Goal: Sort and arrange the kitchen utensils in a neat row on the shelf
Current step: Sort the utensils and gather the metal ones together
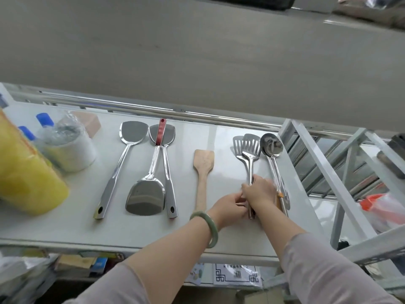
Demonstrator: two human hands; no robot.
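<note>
Utensils lie on the white shelf (219, 132). From the left: a steel turner (122, 159), a red-handled turner (151, 183) lying head toward me beside another steel turner (167, 163), and a wooden spatula (203, 170). Two slotted steel turners (248, 150) overlap on the right, next to a steel ladle (271, 148). My right hand (259, 190) grips the slotted turners' handles. My left hand (228, 207), with a green bangle on the wrist, touches the same handles from the left. The handle ends are partly hidden by my hands.
At the shelf's left end stand a yellow package (24, 172), a wrapped white roll (68, 148), blue-capped bottles (45, 119) and a pink block (89, 123). A steel rail (153, 110) runs along the back. White shelf struts (324, 172) rise on the right.
</note>
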